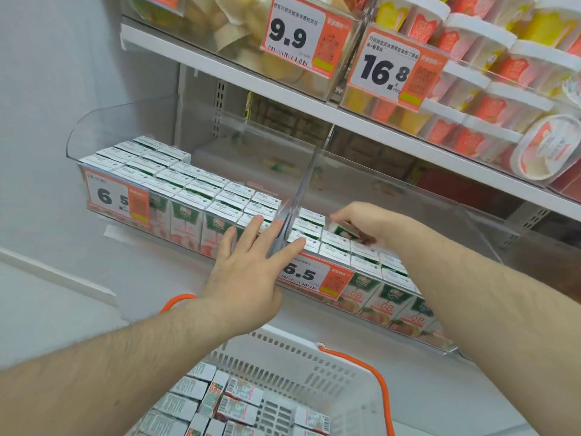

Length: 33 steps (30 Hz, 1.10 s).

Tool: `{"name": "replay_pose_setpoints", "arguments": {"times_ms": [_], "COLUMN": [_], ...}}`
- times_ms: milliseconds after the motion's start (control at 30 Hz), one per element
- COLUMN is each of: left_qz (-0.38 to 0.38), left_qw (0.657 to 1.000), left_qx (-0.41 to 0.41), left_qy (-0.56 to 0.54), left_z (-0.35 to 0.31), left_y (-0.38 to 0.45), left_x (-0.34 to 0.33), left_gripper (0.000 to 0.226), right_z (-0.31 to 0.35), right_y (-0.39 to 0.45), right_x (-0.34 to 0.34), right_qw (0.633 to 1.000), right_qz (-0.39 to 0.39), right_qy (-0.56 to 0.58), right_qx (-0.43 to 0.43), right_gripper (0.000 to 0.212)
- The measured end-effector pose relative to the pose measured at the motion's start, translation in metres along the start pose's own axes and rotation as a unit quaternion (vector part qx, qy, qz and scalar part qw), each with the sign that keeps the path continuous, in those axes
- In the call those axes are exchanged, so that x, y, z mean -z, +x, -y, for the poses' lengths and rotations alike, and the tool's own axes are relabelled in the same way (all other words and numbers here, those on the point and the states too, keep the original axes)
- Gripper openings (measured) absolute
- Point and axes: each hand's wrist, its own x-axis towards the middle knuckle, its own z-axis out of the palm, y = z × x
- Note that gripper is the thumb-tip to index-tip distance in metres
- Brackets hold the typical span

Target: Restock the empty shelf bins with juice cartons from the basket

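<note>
Left hand (248, 272) flat with fingers straight and spread, resting on the clear plastic divider (295, 199) between two shelf bins, right hand (361, 225) with fingers curled round a green-and-white juice carton (344, 230) in the right-hand clear bin (471, 234), more cartons lying in the white plastic basket (298, 369) with orange handles below.

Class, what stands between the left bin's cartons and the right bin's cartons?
A clear plastic divider, seen in the head view; the left hand rests against it.

Upright cartons (336, 243) in clear bins (440, 215)
</note>
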Motion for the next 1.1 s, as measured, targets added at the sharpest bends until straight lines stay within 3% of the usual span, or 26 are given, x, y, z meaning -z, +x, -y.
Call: {"name": "replay_pose_setpoints", "arguments": {"times_ms": [67, 200, 367, 600, 667, 733, 800, 867, 933, 967, 1033, 1100], "left_qz": [-0.002, -0.001, 0.017, 0.040, 0.002, -0.075, -0.131, -0.138, -0.090, -0.030, 0.119, 0.228], "left_qw": [1.000, 1.000, 1.000, 0.999, 0.999, 0.993, 0.981, 0.974, 0.972, 0.972, 0.966, 0.949], "left_qx": [-0.004, -0.006, -0.005, -0.013, -0.039, -0.092, -0.141, -0.178, -0.218, -0.229, -0.215, -0.192], "left_qy": [-0.002, -0.006, -0.001, 0.010, 0.000, -0.016, -0.029, -0.025, 0.003, 0.033, 0.082, 0.106], "left_z": [0.000, 0.000, 0.000, 0.001, -0.001, -0.003, -0.007, -0.011, -0.018, -0.021, -0.024, -0.021], "left_y": [-0.001, 0.000, 0.001, 0.000, -0.004, -0.010, -0.015, -0.021, -0.033, -0.039, -0.053, -0.065], "left_x": [-0.001, -0.001, -0.001, 0.004, 0.004, 0.003, 0.000, -0.004, -0.010, -0.014, -0.026, -0.038], "left_gripper": [0.082, 0.082, 0.085, 0.089, 0.086, 0.079, 0.069, 0.058, 0.048, 0.045, 0.044, 0.042], "right_z": [-0.002, 0.001, 0.005, 0.012, 0.015, 0.015, 0.008, -0.005, -0.027, -0.039, -0.066, -0.089], "right_y": [0.005, 0.016, 0.023, 0.003, -0.013, -0.031, -0.052, -0.080, -0.108, -0.120, -0.137, -0.142], "right_x": [0.003, -0.001, -0.012, -0.009, -0.008, -0.010, -0.016, -0.034, -0.064, -0.082, -0.118, -0.147], "right_qw": [0.991, 0.980, 0.986, 0.991, 0.997, 0.993, 0.956, 0.894, 0.833, 0.820, 0.835, 0.885], "right_qz": [0.061, 0.112, 0.042, 0.038, -0.001, -0.094, -0.252, -0.370, -0.408, -0.399, -0.343, -0.267], "right_qy": [0.108, 0.148, 0.138, 0.076, 0.008, -0.070, -0.104, -0.073, -0.048, -0.037, -0.015, -0.003], "right_qx": [-0.041, -0.077, -0.089, -0.103, -0.074, -0.006, 0.105, 0.242, 0.370, 0.410, 0.430, 0.380], "right_gripper": [0.057, 0.081, 0.077, 0.077, 0.083, 0.077, 0.057, 0.041, 0.037, 0.036, 0.036, 0.037]}}
